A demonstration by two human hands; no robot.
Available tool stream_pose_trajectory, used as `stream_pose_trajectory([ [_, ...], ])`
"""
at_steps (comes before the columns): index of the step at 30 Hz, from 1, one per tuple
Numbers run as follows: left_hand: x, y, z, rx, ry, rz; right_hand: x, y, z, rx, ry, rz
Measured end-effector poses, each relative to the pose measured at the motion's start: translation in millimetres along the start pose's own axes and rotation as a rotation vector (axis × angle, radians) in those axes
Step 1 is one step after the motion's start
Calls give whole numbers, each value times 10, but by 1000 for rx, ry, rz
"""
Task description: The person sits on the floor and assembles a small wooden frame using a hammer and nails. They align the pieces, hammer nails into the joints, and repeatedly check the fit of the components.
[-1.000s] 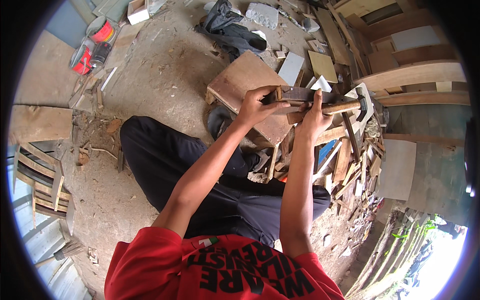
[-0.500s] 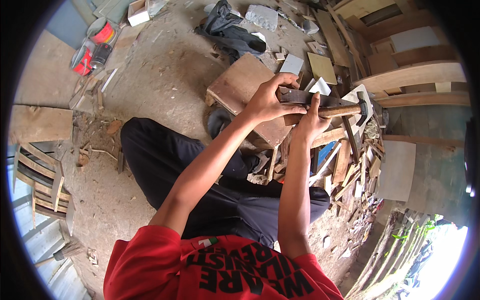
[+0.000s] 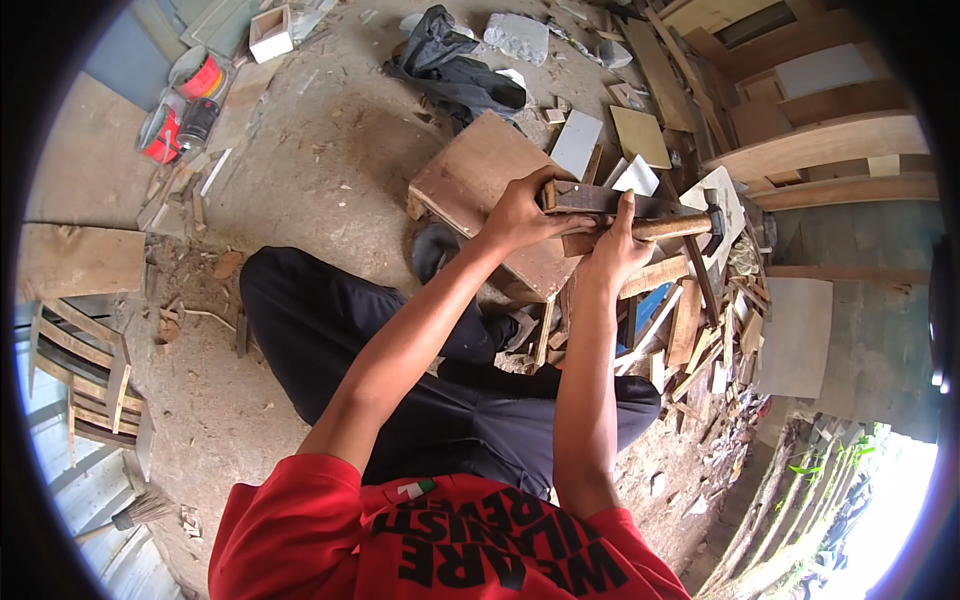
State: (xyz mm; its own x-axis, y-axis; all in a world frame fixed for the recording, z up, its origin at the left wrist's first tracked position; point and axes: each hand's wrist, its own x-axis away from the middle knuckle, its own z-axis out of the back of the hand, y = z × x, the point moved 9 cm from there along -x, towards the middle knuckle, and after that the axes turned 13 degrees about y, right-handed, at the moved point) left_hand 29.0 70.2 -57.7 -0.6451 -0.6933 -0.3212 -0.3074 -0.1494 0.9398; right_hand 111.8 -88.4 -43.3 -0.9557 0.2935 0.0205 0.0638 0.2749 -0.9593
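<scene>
My left hand [image 3: 522, 212] grips the left end of a dark wooden bar [image 3: 655, 205], its thumb side over the top edge and its fingers beneath. My right hand [image 3: 615, 255] is closed around the wooden handle of a hammer [image 3: 672, 226], and its raised thumb presses against the bar's near side. The black hammer head points to the right, past the bar's far end. Both things are held up over the right edge of a low wooden bench [image 3: 485, 165]. The fingers of my right hand are partly hidden behind the handle.
Offcuts of wood [image 3: 685, 320] lie heaped right of the bench. A black plastic sheet [image 3: 455, 75] and a concrete chunk [image 3: 517, 38] lie beyond it. Red tins [image 3: 160, 135] stand far left, above a slatted wooden piece [image 3: 90, 365]. Planks [image 3: 820, 145] are stacked at right.
My left hand has shifted slightly left along with the bar, whose end face now shows. The hammer stays in my right hand, moved slightly left and down.
</scene>
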Motion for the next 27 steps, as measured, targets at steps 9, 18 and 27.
stream_pose_trajectory([
  [9, 47, -112, -24, 56, 8, 59, -84, 48, 38, 22, 12, -11],
  [18, 47, -165, -28, 60, -10, 69, 29, -87, -25, 40, -16, -39],
  [27, 43, -175, -39, 111, 22, 59, -72, 51, 4, 27, -42, -5],
])
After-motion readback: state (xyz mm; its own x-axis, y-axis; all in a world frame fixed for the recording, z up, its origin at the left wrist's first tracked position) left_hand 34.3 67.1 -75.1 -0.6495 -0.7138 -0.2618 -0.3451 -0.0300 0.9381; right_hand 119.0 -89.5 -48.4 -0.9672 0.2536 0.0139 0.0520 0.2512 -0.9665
